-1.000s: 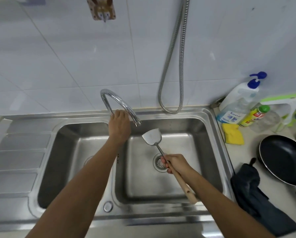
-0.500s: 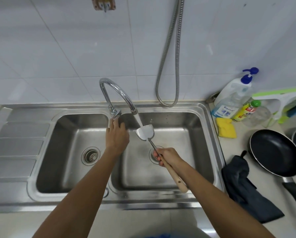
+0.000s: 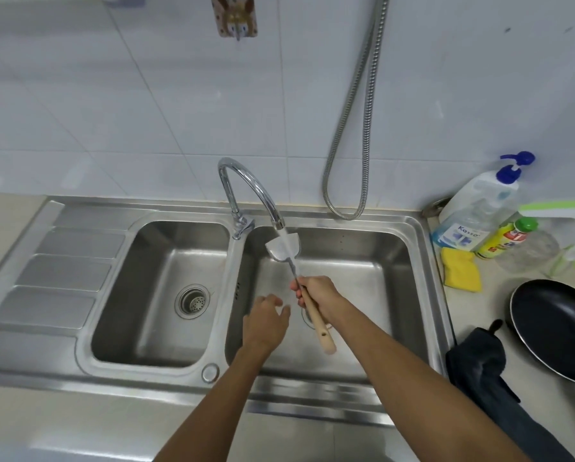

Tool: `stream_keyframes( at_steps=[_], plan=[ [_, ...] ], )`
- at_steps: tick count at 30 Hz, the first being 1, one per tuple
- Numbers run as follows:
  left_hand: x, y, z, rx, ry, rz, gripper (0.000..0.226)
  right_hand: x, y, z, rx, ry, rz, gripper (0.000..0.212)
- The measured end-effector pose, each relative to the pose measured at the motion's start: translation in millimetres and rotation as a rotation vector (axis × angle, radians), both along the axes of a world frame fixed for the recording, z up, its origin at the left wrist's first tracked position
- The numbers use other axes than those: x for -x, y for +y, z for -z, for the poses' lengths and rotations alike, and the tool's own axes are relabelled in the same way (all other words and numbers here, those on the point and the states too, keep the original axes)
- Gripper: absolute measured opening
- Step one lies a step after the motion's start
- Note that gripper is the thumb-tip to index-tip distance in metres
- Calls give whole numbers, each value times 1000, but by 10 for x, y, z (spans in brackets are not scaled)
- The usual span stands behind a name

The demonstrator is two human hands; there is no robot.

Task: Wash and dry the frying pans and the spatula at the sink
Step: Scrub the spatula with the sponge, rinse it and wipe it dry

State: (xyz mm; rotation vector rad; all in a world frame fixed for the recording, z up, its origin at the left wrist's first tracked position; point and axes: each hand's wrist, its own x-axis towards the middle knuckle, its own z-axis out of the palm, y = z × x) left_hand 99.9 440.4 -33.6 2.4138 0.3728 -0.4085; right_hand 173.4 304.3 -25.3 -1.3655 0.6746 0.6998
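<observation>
Fingers of R hand (image 3: 317, 296) clamped on spatula (image 3: 281, 250) handle; blade under tap (image 3: 258, 188) spout, in stream. L hand (image 3: 266, 325) fingers apart, empty, below tap. Frying pan (image 3: 559, 328) on desk (image 3: 473, 305), right of tap.

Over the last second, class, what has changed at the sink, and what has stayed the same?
The left hand let go of the tap and drew back toward the person; it now hangs open over the right basin. Water began running from the tap onto the spatula blade. The right hand still grips the spatula's wooden handle, and the frying pan and dark cloth stayed on the counter.
</observation>
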Motion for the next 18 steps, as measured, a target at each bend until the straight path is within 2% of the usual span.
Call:
stream_keyframes(
  at_steps=[5, 8, 12, 15, 18],
  plan=[
    [-36, 106, 42, 125, 67, -93, 26, -93, 119, 30, -29, 9, 6, 25],
    [-53, 91, 51, 333, 149, -196, 29, -66, 113, 49, -11, -7, -20, 22],
    [-79, -44, -50, 581, 280, -398, 28, 111, 37, 101, 241, -171, -165, 7],
    [-85, -185, -104, 692, 341, -452, 24, 298, -80, 118, 423, -318, -292, 16],
    [-68, -344, -111, 710, 361, -409, 25, 471, -231, 141, 553, -450, -425, 19]
  ],
)
